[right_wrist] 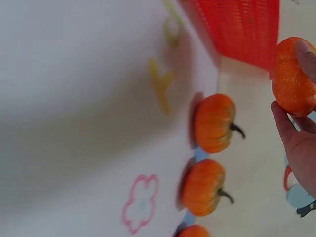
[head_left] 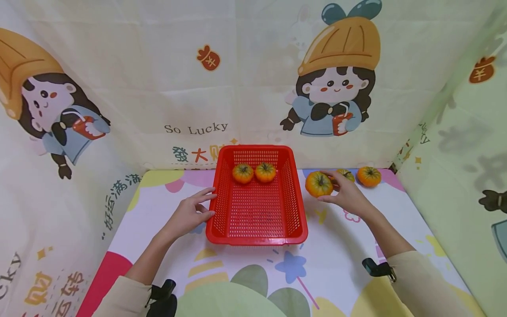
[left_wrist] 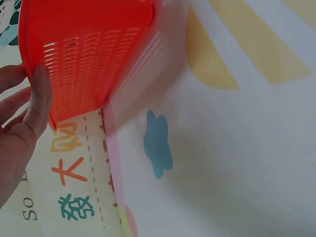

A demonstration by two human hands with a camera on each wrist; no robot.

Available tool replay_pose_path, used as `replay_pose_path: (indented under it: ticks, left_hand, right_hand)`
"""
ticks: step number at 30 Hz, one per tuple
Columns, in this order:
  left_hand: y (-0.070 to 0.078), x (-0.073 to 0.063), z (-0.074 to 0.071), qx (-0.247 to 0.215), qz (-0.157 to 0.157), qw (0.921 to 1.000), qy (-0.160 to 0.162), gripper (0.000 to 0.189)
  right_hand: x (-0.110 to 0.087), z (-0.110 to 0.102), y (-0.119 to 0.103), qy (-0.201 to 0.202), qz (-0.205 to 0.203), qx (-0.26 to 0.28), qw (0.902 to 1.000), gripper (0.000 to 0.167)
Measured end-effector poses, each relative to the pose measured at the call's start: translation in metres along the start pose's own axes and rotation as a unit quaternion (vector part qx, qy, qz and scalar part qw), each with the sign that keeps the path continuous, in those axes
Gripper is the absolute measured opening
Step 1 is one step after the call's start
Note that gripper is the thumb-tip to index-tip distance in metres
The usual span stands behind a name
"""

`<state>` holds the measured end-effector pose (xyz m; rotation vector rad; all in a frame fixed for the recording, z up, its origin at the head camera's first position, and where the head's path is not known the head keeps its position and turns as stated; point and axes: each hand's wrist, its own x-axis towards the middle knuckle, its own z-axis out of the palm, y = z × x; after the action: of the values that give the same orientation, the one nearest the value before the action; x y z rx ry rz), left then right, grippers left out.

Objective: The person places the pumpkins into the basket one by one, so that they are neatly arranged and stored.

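Observation:
A red plastic basket (head_left: 257, 215) stands at the back middle of the table, with two small orange pumpkins (head_left: 242, 174) inside at its far end. At its left side my left hand (head_left: 191, 212) holds the rim; in the left wrist view the thumb (left_wrist: 39, 101) lies along the outer wall. To the right of the basket, my right hand (head_left: 348, 196) grips another small pumpkin (head_left: 319, 184) between thumb and fingers, raised off the table. In the right wrist view this held pumpkin (right_wrist: 294, 79) is partly cut off by the frame edge.
Behind the right hand more pumpkins stand in a row along the table's back edge, among them the rightmost pumpkin (head_left: 369, 176) and a nearer-to-basket pumpkin (right_wrist: 214, 123). A printed cloth wall (head_left: 261, 114) rises directly behind the basket and closes both sides.

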<state>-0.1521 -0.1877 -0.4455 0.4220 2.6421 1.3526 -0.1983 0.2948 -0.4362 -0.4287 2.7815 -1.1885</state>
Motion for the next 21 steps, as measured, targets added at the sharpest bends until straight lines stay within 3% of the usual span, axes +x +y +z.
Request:
replay_pose_path:
  ticks: [7, 14, 21]
  left_hand:
    - [0.0, 0.0, -0.001, 0.001, 0.001, 1.0, -0.002, 0.057]
    - [-0.001, 0.002, -0.001, 0.0, 0.004, 1.0, -0.003, 0.057]
    - [-0.002, 0.003, -0.002, 0.0, 0.007, 1.0, -0.004, 0.058]
  right_hand:
    - [0.027, 0.003, -0.035, -0.01, -0.013, 0.005, 0.9999, 0.086]
    - [0.054, 0.011, -0.067, -0.044, -0.007, 0.003, 0.999, 0.084]
    - [0.081, 0.015, -0.085, -0.078, -0.022, -0.005, 0.9967, 0.083]
